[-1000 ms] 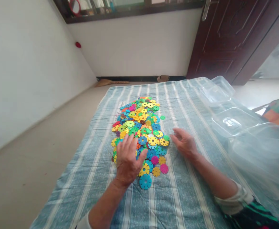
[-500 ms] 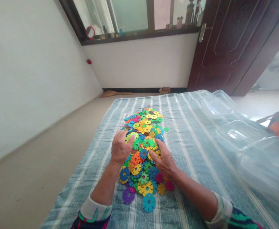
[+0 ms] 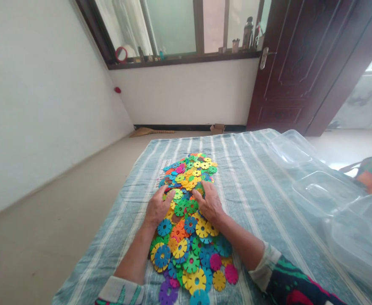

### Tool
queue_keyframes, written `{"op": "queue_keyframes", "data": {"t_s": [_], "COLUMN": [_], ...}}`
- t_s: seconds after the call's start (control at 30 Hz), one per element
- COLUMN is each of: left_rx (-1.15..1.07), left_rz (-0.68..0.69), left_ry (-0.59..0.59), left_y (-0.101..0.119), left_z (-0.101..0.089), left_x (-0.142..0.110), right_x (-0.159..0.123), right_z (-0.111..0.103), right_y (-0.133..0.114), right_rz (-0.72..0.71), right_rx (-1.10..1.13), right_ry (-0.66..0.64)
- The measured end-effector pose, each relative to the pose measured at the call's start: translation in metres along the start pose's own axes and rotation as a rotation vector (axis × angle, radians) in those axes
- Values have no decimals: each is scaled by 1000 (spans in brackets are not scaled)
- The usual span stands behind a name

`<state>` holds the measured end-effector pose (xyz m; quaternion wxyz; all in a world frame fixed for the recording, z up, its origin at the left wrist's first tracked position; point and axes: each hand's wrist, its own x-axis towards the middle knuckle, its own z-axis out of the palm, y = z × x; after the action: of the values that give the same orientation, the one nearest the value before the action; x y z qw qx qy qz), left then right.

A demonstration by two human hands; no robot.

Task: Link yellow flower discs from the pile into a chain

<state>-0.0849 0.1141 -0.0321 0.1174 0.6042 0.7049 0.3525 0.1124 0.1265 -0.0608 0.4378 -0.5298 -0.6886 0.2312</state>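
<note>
A long heap of colourful plastic snowflake discs (image 3: 180, 207) lies on a striped cloth, flat and notched, in yellow, green, blue, orange, pink and purple. At the heap's left side, my left hand (image 3: 157, 206) touches the discs, its thumb apart from the fingers. Opposite it, my right hand (image 3: 210, 204) rests against the right edge with thumb and fingers spread around some discs. Neither hand visibly grips a disc. Some fingertips are hidden among the pieces. Nearest me lie a purple disc (image 3: 168, 292) and a light blue disc (image 3: 200, 297).
The striped cloth (image 3: 249, 186) covers the surface under the heap. Clear plastic containers (image 3: 325, 192) stand along its right side. Beyond are a dark door (image 3: 297, 72), a window sill (image 3: 186, 59) with small items, and a broom (image 3: 150, 131) on the floor.
Both hands have moved farther along the heap, the right one also inward. A lone green disc at the right edge no longer shows apart. The view has shifted slightly, so the scene sits lower.
</note>
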Motion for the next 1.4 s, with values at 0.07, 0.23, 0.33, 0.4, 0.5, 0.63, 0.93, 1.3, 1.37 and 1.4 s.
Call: {"op": "queue_keyframes", "data": {"t_s": [0.07, 0.23, 0.33, 0.4, 0.5, 0.63, 0.93, 1.3, 1.37, 1.4], "left_rx": [-38, -129, -197, -235, -248, -203, -189, -571, -664, -711], "left_rz": [14, -4, -33, -60, -114, -152, 11, -129, -173, -196], "left_ry": [10, 43, 60, 80, 164, 265, 125, 62, 79, 94], "left_y": [-2, -4, -2, 0, 0, -5, -16, -20, -24, -26], "left_z": [1, 0, -2, -4, -8, -11, 5, -3, -4, -4], "left_x": [0, 0, 0, 1, 10, 31, 46, 41, 42, 42], "right_x": [-3, -11, -16, -15, -6, 22, 50, 55, 79, 91], "right_z": [4, 9, 8, 4, -9, -25, -2, 5, -5, -9], "right_y": [-7, -19, -24, -25, -20, 3, 35, 11, 19, 24], "right_rz": [6, -38, -55, -68, -102, -106, -43, -157, -107, -78], "right_rx": [21, 76, 115, 138, 154, 124, 31, 4, -157, -234], "right_ry": [-12, -25, -41, -67, -55, 31, 71, 36, 43, 32]}}
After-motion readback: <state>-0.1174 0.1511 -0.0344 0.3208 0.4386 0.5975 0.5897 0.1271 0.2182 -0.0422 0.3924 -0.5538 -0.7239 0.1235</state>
